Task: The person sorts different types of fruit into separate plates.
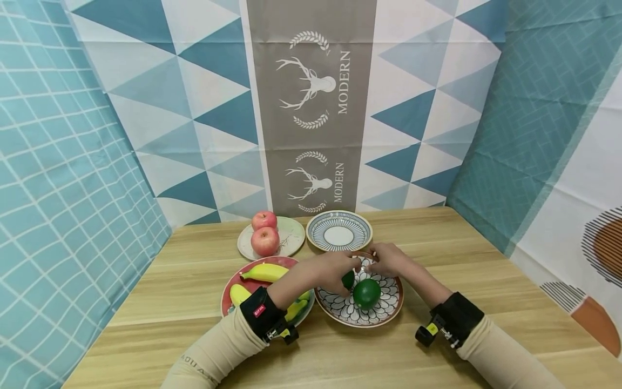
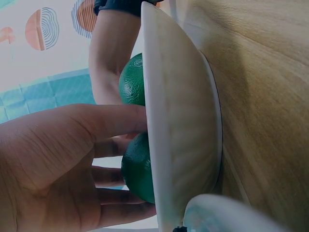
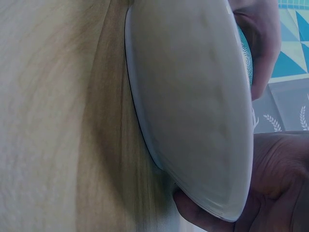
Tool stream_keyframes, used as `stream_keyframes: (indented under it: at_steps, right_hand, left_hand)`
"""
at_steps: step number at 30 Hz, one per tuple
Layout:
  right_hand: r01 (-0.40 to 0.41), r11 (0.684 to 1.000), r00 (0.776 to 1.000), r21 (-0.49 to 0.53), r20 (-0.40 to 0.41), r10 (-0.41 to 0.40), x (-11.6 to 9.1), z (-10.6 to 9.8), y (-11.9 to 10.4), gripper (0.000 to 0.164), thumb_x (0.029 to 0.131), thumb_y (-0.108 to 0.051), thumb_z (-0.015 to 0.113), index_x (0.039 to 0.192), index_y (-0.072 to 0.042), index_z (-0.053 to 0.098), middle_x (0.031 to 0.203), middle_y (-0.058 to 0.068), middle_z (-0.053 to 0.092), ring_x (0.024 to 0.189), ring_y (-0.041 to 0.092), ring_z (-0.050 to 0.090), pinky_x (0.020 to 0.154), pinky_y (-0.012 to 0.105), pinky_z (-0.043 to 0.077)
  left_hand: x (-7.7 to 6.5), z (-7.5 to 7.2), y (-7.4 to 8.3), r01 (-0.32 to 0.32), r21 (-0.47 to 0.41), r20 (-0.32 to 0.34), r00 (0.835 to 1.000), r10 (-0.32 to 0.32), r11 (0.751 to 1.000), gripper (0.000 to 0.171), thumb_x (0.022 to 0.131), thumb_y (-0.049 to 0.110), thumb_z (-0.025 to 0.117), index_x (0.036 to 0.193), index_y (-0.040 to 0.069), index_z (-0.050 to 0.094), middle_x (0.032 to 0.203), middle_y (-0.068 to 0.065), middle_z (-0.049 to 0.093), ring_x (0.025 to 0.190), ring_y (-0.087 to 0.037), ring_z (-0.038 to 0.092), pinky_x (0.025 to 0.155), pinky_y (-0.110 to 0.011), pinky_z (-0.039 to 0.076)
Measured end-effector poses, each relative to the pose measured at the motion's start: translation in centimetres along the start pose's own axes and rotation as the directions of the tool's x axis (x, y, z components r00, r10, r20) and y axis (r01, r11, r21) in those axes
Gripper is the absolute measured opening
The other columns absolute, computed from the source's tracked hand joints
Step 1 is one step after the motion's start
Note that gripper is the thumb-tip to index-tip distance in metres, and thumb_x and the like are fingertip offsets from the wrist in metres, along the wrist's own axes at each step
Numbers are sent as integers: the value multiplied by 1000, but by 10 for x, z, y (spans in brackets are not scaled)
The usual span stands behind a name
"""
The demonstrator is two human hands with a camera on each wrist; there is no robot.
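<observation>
My left hand (image 1: 331, 270) reaches into a patterned plate (image 1: 353, 317) with a brown rim, its thumb and fingers around the rear green lime (image 1: 347, 279). In the left wrist view the thumb lies between that lime (image 2: 138, 166) and the other one, with the fingers on the far side. The front lime (image 1: 366, 294) rests untouched in the plate. At the plate's back right edge my right hand (image 1: 390, 260) grips the rim. The right wrist view shows a fingertip under the plate's pale outer wall (image 3: 193, 96).
Left of the plate, under my left forearm, stands a red-rimmed plate (image 1: 227, 292) with bananas (image 1: 264, 272) and other yellow fruit. Behind are a pale plate (image 1: 293, 237) holding two apples (image 1: 265, 241) and a blue-striped plate (image 1: 338, 235). Patterned cloths (image 1: 311, 108) line the wooden table (image 1: 461, 324).
</observation>
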State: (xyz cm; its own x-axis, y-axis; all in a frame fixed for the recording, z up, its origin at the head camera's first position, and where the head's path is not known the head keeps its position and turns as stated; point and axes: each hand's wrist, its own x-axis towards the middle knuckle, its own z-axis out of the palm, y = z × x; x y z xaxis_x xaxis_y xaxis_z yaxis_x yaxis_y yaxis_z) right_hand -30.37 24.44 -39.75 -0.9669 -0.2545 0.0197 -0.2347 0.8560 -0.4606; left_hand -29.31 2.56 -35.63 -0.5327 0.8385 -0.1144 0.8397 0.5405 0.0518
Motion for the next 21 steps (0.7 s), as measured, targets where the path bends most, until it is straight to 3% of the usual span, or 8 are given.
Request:
stream_keyframes:
  at_steps: [21]
  right_hand:
    - [-8,1000,1000,-9,4,8,1,1,1,21,91,-14,83,99,-6,66,83,6,60,77,22,57,64,34,47]
  left_hand:
    - [-4,-7,1,-30,-26,-12,999,30,999,69,85,33,90,144,13,61,138,-6,62,119,-12,59,98,-28,53]
